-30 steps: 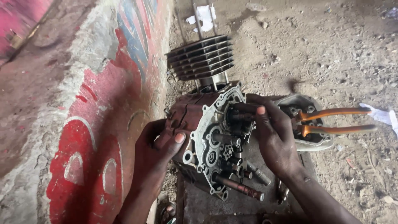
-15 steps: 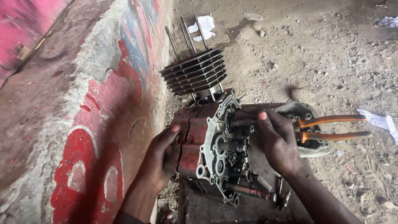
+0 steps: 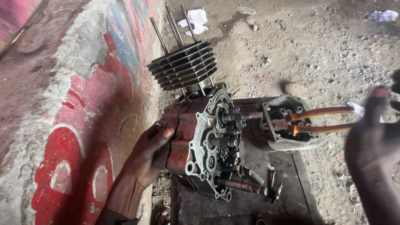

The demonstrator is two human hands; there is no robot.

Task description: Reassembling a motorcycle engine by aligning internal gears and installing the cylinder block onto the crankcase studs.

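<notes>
A greasy engine crankcase (image 3: 206, 141) stands on its side on a metal plate (image 3: 287, 200), its open face with shafts and gears turned to the right. A black finned cylinder (image 3: 183, 64) with long studs sits on its far end. My left hand (image 3: 150, 154) grips the crankcase's reddish left side. My right hand (image 3: 375, 146) is lifted off to the right, blurred, fingers spread, holding nothing. Pliers with orange handles (image 3: 321, 118) lie across a grey engine cover (image 3: 287, 125) right of the crankcase.
A painted red and white concrete wall (image 3: 75, 125) runs along the left. Several loose bolts (image 3: 273, 185) lie on the plate near the crankcase. Sandy ground with scraps of white paper (image 3: 196, 18) fills the right and far side.
My right hand has left the crankcase's open face and pulled away to the right. The left hand still holds the case. The view has shifted closer.
</notes>
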